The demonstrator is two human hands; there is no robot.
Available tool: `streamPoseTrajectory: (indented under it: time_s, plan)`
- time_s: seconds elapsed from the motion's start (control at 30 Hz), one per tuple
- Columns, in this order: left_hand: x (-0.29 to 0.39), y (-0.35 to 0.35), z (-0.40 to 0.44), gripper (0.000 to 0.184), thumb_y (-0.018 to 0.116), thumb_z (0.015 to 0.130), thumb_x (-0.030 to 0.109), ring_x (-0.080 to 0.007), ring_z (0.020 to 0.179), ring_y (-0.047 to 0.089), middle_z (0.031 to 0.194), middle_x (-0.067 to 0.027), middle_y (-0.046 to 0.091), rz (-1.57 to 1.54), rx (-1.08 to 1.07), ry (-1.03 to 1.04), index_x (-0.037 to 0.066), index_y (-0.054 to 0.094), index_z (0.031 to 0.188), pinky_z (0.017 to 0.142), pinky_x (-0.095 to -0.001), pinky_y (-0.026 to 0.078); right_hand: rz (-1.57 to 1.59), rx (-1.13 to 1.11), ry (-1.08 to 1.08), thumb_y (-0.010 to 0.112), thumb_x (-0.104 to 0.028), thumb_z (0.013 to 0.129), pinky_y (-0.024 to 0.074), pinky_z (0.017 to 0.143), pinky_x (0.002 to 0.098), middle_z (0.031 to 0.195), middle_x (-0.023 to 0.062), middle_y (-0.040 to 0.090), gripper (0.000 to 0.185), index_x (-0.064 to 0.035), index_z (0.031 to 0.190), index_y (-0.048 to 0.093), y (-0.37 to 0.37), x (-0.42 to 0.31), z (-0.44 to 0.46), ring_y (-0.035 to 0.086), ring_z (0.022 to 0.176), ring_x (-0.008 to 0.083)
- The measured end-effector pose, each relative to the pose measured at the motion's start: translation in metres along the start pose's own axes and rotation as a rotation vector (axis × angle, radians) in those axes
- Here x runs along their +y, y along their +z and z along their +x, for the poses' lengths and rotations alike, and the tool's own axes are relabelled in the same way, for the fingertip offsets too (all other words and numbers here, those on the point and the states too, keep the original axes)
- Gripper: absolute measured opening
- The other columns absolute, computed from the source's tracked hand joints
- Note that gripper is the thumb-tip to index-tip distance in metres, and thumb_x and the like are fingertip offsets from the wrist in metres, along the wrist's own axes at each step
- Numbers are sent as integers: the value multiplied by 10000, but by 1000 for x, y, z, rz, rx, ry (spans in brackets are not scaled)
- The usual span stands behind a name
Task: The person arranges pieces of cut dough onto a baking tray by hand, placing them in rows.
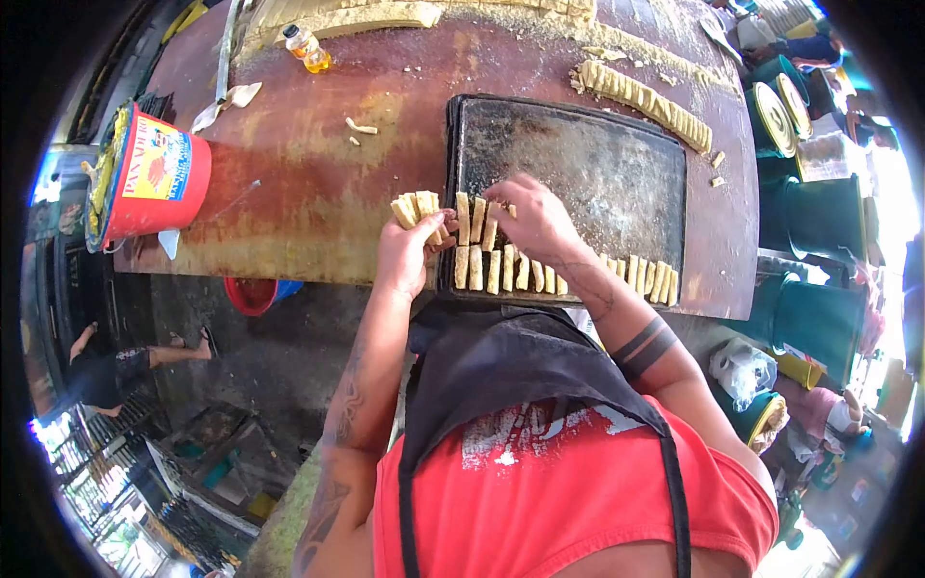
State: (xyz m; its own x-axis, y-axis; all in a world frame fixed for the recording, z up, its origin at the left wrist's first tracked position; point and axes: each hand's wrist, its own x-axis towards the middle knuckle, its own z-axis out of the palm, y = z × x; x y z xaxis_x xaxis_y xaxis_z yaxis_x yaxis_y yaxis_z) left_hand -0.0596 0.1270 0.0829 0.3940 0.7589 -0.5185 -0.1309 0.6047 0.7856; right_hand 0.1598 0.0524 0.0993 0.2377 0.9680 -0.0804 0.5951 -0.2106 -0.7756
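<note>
A bunch of pale dough sticks [416,207] is gripped in my left hand [407,249], just off the left edge of a dark baking tray [578,120]. Over the tray, my right hand [536,220] has its fingers closed around a dough stick at the upper row's right end. Along the tray's near edge lies a row of dough sticks [476,269], partly covered by my right forearm. Above its left end, a few more sticks [463,219] stand side by side in a second row.
A long row of cut dough [650,101] lies beyond the tray. A small bottle [308,50] and dough scraps [360,127] are on the table [318,173]. A red bucket [183,178] stands left; green bins [814,217] stand right. Another person's legs [178,354] show at lower left.
</note>
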Motion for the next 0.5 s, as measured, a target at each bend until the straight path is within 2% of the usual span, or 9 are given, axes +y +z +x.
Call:
streamPoseTrajectory:
  time_s: [0.07,0.1,0.2,0.27,0.33,0.37,0.47,0.5]
  plan:
    - [-1,-6,-1,256,632,1011,118,-237,999,723,1156,-131,719,-23,-9,23,22,619,1248,793,-375,620,-96,148,-33,661,-185,914,532,946,461,1096,179,674,241,-74,1117,728,-6,6,-1,658,1070,390]
    - [-1,-8,-3,263,626,1013,114,-245,1008,722,1167,-137,714,-44,-12,35,18,616,1258,801,-381,620,-73,121,20,672,-211,913,526,961,458,1119,180,640,250,-79,1117,730,-11,14,0,641,1097,390]
    - [0,-6,-8,286,615,1019,109,-268,1043,717,1189,-149,703,-96,-31,22,7,605,1287,833,-403,618,-178,-50,-14,689,-214,898,524,962,455,1116,171,642,270,-86,1132,731,-15,25,-13,637,1092,389]
    - [-1,-2,-8,300,615,1022,113,-276,1064,714,1191,-150,700,-110,-52,6,3,600,1301,852,-415,617,-169,-51,-17,714,-226,884,521,960,456,1120,155,652,261,-62,1086,718,-11,25,-16,642,1082,380]
    - [-7,3,-7,312,623,1023,123,-276,1079,712,1184,-146,700,-103,-73,-3,2,597,1310,867,-425,615,-134,-78,-4,717,-216,881,517,963,456,1093,148,671,246,-45,1058,708,-11,25,-13,649,1065,370]
    - [-10,6,-7,304,632,1023,136,-252,1049,717,1164,-125,707,-104,-88,-4,15,608,1300,877,-423,611,-79,-80,-18,712,-186,880,533,925,442,998,146,701,227,-20,1032,684,-14,24,-8,675,996,350]
    - [-11,12,-7,283,642,1021,146,-220,1016,719,1139,-98,716,-46,-115,-17,38,624,1282,879,-418,609,242,-72,119,692,-164,878,552,870,420,943,163,720,226,-10,1042,676,-23,13,-5,700,932,341]
    - [-8,19,-9,263,644,1014,136,-202,997,717,1116,-77,722,-34,-89,-27,52,635,1262,871,-413,608,241,-75,120,694,-175,885,561,834,407,967,178,726,237,-7,1051,670,-21,17,-2,716,917,336]
